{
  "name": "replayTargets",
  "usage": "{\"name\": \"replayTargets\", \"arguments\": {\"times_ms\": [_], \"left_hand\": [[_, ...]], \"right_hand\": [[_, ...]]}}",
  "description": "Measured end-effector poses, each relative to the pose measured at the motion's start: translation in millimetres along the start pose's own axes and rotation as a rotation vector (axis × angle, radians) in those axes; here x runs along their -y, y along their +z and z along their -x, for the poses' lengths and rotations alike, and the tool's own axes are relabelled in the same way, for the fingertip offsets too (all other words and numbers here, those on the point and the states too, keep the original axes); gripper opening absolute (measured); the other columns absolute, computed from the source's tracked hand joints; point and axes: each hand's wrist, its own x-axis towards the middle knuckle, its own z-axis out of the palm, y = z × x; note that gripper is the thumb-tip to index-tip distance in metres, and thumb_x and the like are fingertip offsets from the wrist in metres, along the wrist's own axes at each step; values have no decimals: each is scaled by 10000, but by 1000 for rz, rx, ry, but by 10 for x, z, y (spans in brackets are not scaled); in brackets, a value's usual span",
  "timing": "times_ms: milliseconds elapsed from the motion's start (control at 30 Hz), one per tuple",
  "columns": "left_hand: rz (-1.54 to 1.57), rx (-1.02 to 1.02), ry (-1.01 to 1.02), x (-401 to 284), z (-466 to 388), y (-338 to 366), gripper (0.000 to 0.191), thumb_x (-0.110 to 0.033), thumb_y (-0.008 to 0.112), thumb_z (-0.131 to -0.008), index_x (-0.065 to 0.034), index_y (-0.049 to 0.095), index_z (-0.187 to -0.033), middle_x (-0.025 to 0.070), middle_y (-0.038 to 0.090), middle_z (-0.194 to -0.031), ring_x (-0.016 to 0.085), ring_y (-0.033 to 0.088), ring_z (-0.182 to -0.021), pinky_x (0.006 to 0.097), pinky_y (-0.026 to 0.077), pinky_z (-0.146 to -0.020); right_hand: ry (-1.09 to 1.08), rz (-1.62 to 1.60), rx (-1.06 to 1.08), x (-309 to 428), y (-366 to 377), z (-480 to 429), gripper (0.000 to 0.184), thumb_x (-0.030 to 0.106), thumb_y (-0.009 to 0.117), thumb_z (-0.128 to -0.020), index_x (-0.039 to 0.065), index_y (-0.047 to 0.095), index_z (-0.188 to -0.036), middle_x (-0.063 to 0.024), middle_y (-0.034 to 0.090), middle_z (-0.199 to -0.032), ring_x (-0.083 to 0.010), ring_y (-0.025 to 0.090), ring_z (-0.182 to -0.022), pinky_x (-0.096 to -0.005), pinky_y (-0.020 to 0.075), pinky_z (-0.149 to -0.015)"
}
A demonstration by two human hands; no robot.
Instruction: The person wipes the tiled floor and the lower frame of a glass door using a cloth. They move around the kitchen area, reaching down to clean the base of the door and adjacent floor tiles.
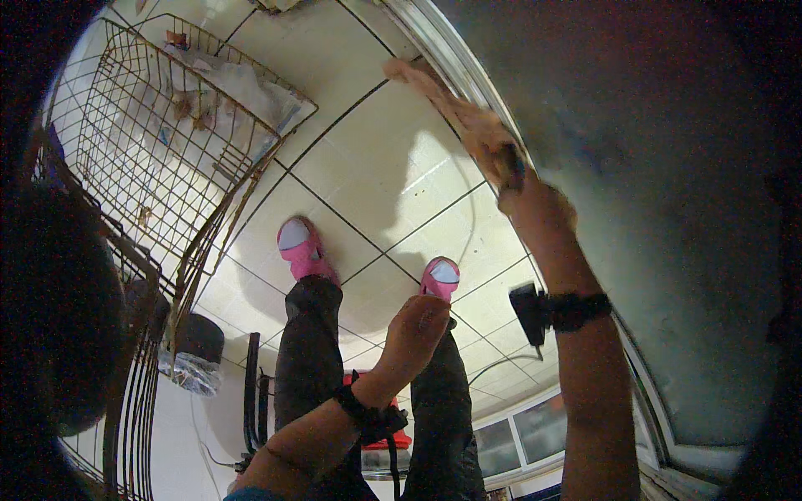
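Observation:
My right hand (539, 203) grips the near end of a long tan thing (463, 116), blurred, either a brush or a bunched cloth. It stretches away from my fist along the metal frame (460, 56) of a dark glass pane (645, 206). Part of it looks dark close to my fingers. In front of my left leg hangs my left hand (418, 329), its back towards me and its fingers curled out of sight. Whether anything is inside it cannot be seen. Both wrists wear black straps with small devices and cables.
A rusty wire basket (182, 106) with plastic bags stands on the tiled floor (351, 169) at the left. Below it is a black round object (195, 338) with clear plastic wrap. My pink shoes (307, 250) are on the tiles. Something red (401, 432) lies behind my legs.

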Motion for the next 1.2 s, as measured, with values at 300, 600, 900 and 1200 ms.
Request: {"name": "replayTargets", "arguments": {"times_ms": [300,600,900,1200], "left_hand": [[62,8,-29,-38,18,61,126,-112,576,-901,-27,578,-993,44,599,-955,104,568,-835,246,472,-714],[89,-26,-19,106,-34,30,129,-112,566,-903,-26,565,-998,53,597,-918,124,568,-816,257,469,-717],[41,-21,37,54,-52,77,134,-115,551,-914,-21,561,-1008,52,612,-931,120,562,-868,269,461,-775],[80,-45,6,118,-54,22,145,-103,557,-908,-12,551,-1021,48,597,-935,111,552,-876,259,458,-772]], "right_hand": [[46,12,-16,242,57,133,419,260,532,-810,-26,523,-1116,-240,631,-925,-369,631,-873,-443,500,-783],[27,-53,98,-126,-56,151,483,442,560,-852,20,559,-1087,-230,624,-995,-383,610,-926,-452,480,-798],[-111,65,-89,562,-446,-230,520,500,504,-851,27,609,-1039,-223,632,-958,-390,615,-889,-461,477,-783],[-209,61,-250,1124,-823,-636,523,525,540,-807,53,630,-1013,-226,642,-906,-398,618,-885,-459,487,-785]]}}
